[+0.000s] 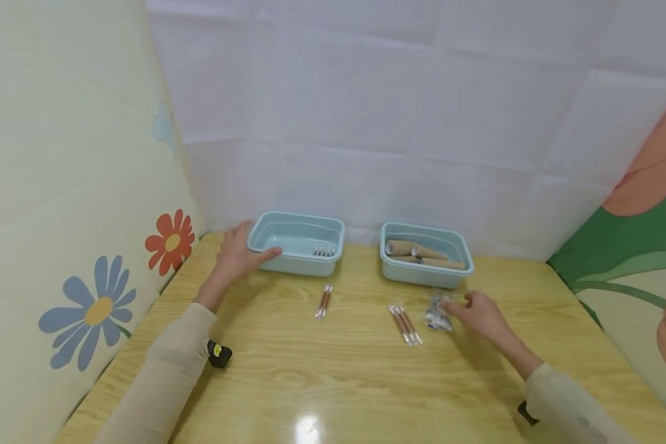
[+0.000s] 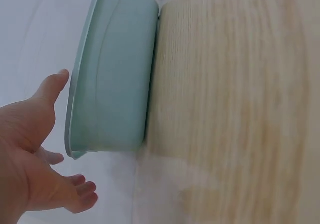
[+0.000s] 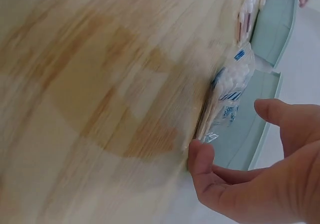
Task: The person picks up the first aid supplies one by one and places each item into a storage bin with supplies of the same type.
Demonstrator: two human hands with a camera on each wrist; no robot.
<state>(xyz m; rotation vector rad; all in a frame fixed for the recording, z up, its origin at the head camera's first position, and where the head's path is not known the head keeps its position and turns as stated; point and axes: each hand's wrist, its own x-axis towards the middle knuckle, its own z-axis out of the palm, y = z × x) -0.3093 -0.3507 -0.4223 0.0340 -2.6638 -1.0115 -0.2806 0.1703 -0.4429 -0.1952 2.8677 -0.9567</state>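
Note:
My left hand (image 1: 237,253) is at the left end of a light blue plastic basin (image 1: 300,266), thumb by the rim and fingers spread beside the end wall. Its palm faces the basin (image 2: 122,74) in the left wrist view. My right hand (image 1: 480,313) reaches to a clear plastic packet of cotton swabs (image 1: 438,313) lying on the table. In the right wrist view, the fingertips (image 3: 201,156) are right at the near end of the packet (image 3: 231,87), while the thumb stands apart from it.
A second light blue basin (image 1: 422,275) holds several cardboard tubes (image 1: 401,248). Brown-stick cotton swabs lie on the wooden table (image 1: 288,370) in a left group (image 1: 324,301) and a right group (image 1: 405,325). A white sheet (image 1: 366,123) hangs behind; flowered panels stand at both sides.

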